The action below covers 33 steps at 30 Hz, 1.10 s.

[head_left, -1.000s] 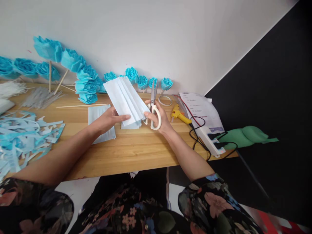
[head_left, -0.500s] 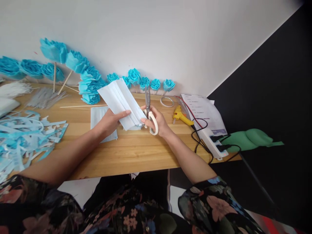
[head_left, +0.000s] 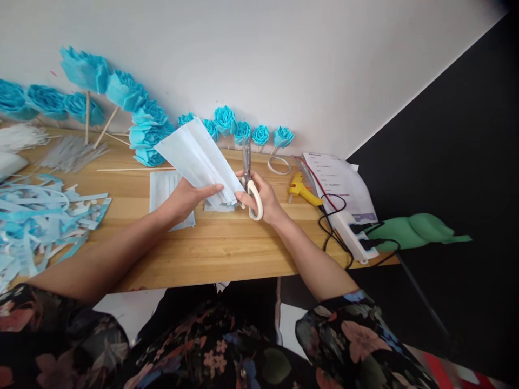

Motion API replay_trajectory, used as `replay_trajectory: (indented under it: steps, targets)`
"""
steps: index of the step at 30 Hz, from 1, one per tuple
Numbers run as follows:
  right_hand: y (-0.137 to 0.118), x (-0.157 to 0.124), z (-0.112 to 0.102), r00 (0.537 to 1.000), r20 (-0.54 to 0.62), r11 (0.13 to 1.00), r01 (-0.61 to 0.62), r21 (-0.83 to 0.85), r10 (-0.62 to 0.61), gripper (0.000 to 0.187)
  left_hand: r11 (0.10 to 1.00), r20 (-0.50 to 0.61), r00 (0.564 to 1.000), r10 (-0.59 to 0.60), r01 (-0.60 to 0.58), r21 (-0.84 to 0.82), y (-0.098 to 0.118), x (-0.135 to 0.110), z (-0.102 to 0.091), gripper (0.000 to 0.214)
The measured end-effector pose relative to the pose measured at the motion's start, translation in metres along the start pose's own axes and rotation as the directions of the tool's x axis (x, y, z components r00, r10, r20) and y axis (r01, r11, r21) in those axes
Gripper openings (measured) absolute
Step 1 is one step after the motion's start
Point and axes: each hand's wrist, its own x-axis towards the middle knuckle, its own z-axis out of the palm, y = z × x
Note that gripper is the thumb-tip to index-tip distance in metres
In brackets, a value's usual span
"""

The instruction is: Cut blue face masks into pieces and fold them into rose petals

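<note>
A pale blue pleated face mask [head_left: 198, 154] is held up and tilted above the table, its pleats partly spread. My left hand [head_left: 188, 199] grips its lower left side, thumb lying across the front. In my right hand [head_left: 263, 197] are scissors [head_left: 253, 194] with white handles, blades pointing up and looking closed. The fingertips of that hand also touch the mask's lower right corner. Beneath my left hand another flat mask [head_left: 159, 189] lies on the wood, and a further pale blue piece [head_left: 221, 207] shows under the held mask.
Blue fabric flowers [head_left: 152, 132] on sticks line the wall. Cut strips [head_left: 44, 221] heap up at the left, near grey ties [head_left: 73, 154]. To the right are a tape roll [head_left: 279, 165], a yellow glue gun [head_left: 304, 190], paper sheets [head_left: 340, 178] and a power strip [head_left: 352, 240] with black cords.
The held mask has shifted slightly up and left at its top, and its upper part looks wider spread. Both hands keep their grips; the camera view has shifted slightly.
</note>
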Motion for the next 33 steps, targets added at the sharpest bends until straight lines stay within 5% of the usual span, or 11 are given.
replay_trajectory:
  steps: [7, 13, 22, 33]
  targets:
    - [-0.008, 0.0, -0.004, 0.999, -0.005, 0.992, -0.051, 0.119, 0.052, 0.055, 0.988, -0.233, 0.961, 0.15, -0.152, 0.008, 0.006, 0.014, -0.013, 0.058]
    - [-0.013, -0.006, -0.01, 0.959, 0.244, 0.978, -0.175, 0.113, 0.143, 0.057, 0.981, -0.324, 0.927, 0.192, -0.182, 0.06, 0.024, 0.017, -0.02, 0.05]
    - [-0.008, -0.008, -0.006, 0.901, 0.376, 0.946, -0.29, 0.145, 0.218, 0.063, 0.968, -0.246, 0.953, 0.176, -0.213, -0.13, 0.021, 0.013, -0.009, 0.059]
    - [-0.004, -0.004, -0.001, 0.963, 0.238, 0.957, -0.178, 0.228, 0.123, 0.065, 0.982, -0.162, 0.983, 0.086, -0.111, -0.152, 0.01, 0.003, 0.003, 0.053]
